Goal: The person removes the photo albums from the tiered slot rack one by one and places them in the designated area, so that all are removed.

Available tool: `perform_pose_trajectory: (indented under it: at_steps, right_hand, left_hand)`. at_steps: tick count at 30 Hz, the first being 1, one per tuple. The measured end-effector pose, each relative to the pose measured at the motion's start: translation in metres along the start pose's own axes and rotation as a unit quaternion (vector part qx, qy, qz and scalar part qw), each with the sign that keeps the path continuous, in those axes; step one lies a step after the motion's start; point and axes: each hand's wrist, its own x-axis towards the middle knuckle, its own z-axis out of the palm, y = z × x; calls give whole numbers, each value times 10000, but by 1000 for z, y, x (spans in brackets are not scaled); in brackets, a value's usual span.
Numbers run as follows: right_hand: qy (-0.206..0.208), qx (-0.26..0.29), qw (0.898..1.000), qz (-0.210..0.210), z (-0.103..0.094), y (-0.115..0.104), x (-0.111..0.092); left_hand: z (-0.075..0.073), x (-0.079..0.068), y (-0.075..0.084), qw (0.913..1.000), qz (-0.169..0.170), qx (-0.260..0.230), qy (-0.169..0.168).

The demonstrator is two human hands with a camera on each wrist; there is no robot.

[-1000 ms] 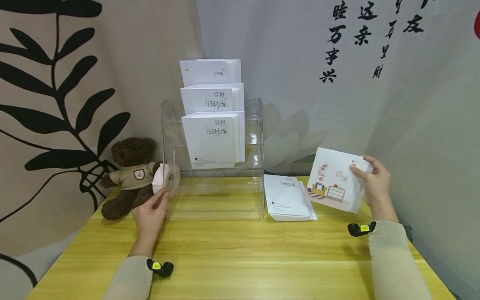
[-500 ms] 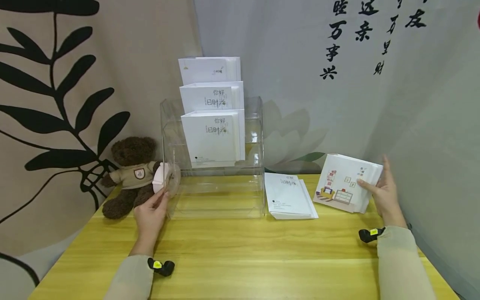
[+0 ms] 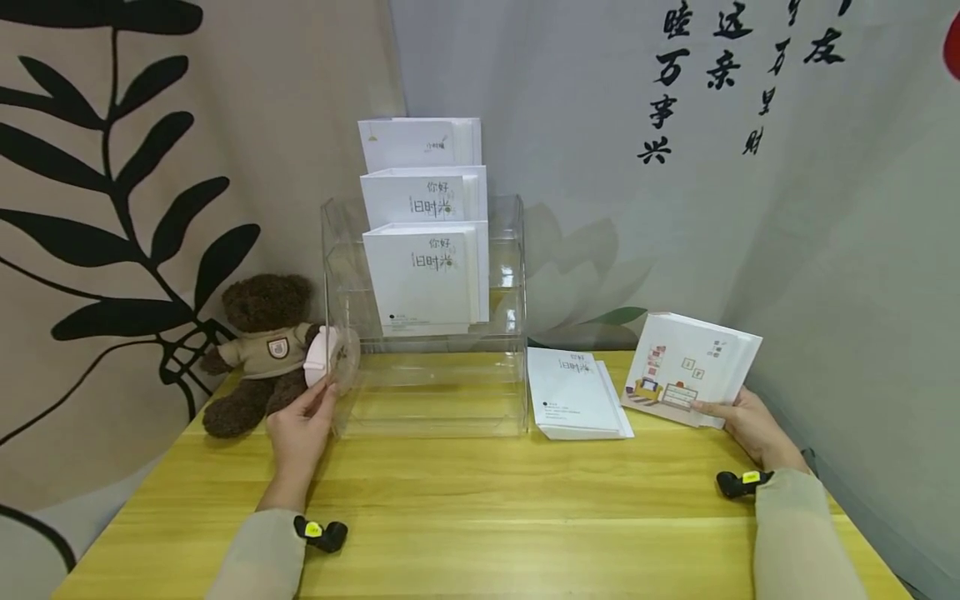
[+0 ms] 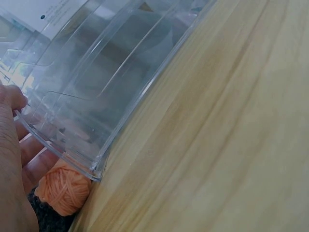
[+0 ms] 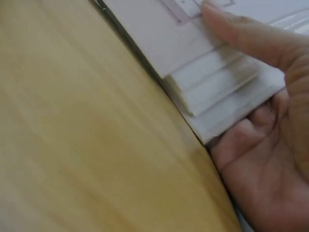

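A clear plastic tiered rack (image 3: 427, 408) stands mid-table with white booklets (image 3: 420, 279) in its upper three tiers. My left hand (image 3: 300, 433) pinches the rack's left side edge; in the left wrist view the thumb is on one side and the fingers (image 4: 41, 162) show on the other. At the right, my right hand (image 3: 757, 429) holds a thick white booklet (image 3: 686, 367) with a printed room scene by its lower right corner. Its thumb lies on the cover and the other fingers are behind. The booklet leans back, its lower edge close to the tabletop.
More white booklets (image 3: 577, 396) lie stacked just right of the rack. A brown teddy bear (image 3: 262, 358) sits left of it, beside a pale pink object (image 3: 321, 358). An orange yarn ball (image 4: 63, 188) touches the rack's corner. Curtains hang behind the table (image 3: 480, 500).
My right hand has moved right with the booklet and slid from its upper right edge to its lower corner. The booklet is lower and further right. The left hand stays put.
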Motion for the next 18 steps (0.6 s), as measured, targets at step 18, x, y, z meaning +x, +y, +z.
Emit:
perform_pose_trajectory:
  at_steps: [18]
  right_hand:
    - [466, -371, 9960, 670, 1, -11, -3]
  left_hand:
    - [0, -1, -2, 10000, 5, -41, -5]
